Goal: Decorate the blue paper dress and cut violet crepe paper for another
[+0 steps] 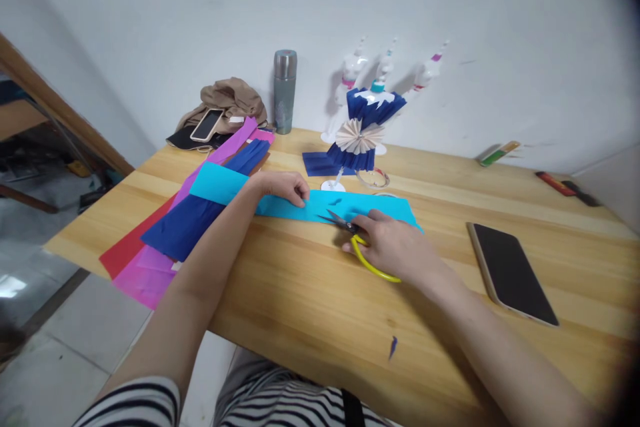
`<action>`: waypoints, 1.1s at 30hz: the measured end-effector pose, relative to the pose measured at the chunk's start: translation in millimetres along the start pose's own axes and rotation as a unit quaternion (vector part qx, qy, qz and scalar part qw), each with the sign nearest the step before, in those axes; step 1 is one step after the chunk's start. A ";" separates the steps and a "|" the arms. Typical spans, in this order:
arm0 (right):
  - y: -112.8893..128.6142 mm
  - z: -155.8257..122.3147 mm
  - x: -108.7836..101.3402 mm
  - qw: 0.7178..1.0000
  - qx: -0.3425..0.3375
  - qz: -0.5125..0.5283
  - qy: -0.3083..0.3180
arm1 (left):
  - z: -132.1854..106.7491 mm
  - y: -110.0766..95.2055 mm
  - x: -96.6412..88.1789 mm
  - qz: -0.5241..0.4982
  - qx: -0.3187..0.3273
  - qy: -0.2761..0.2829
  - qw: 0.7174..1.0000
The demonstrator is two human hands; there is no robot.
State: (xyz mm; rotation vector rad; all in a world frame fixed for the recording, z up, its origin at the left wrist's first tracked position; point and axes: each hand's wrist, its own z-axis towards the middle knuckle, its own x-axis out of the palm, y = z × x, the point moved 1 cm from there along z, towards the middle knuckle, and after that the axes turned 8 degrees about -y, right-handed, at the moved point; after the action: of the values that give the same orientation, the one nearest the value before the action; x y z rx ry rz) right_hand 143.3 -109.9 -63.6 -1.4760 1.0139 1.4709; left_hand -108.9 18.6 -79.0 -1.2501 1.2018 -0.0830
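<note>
While right hand point(387, 241) grips scissors point(352, 228), left hand point(284, 185) half-curled

Turquoise paper strip point(375, 202): middle covered by the left hand point(284, 187) and wrist; whether the fingertips pinched it could not be told. Yellow-handled scissors point(355, 242): handles largely hidden in the right hand point(393, 243). Dark blue strip point(175, 230): crossed by the turquoise paper, part unseen. White bottles point(353, 67): partly screened by a pleated ornament point(373, 113). Striped shirt point(285, 407): was cut off below. Green-ended stick point(500, 152): was blurred, markings illegible.
</note>
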 end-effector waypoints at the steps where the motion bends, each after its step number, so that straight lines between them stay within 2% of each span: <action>1: 3.2 0.5 1.9 1.000 0.003 0.001 -0.007 | 0.4 1.0 0.1 0.000 -0.003 0.000 1.000; 9: 27.9 9.4 27.9 0.996 -0.017 0.020 -0.085 | 3.2 15.1 2.9 -0.041 0.005 -0.007 0.999; 16: 30.9 11.4 40.1 0.992 -0.004 0.006 -0.129 | 5.8 22.0 3.0 -0.033 0.008 -0.012 0.999; 21: 29.5 11.8 43.4 0.992 -0.001 0.012 -0.128 | 6.6 22.7 3.5 -0.044 -0.003 -0.015 0.999; 33: 25.2 13.9 38.0 0.997 0.020 0.021 -0.067 | 2.5 21.9 0.7 -0.036 -0.001 -0.013 0.999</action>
State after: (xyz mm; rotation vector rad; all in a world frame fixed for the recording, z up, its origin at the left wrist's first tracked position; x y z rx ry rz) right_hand 114.8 -106.0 -101.7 -1.3162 0.9932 1.5485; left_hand -118.5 28.4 -96.3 -1.2927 1.1337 -0.1189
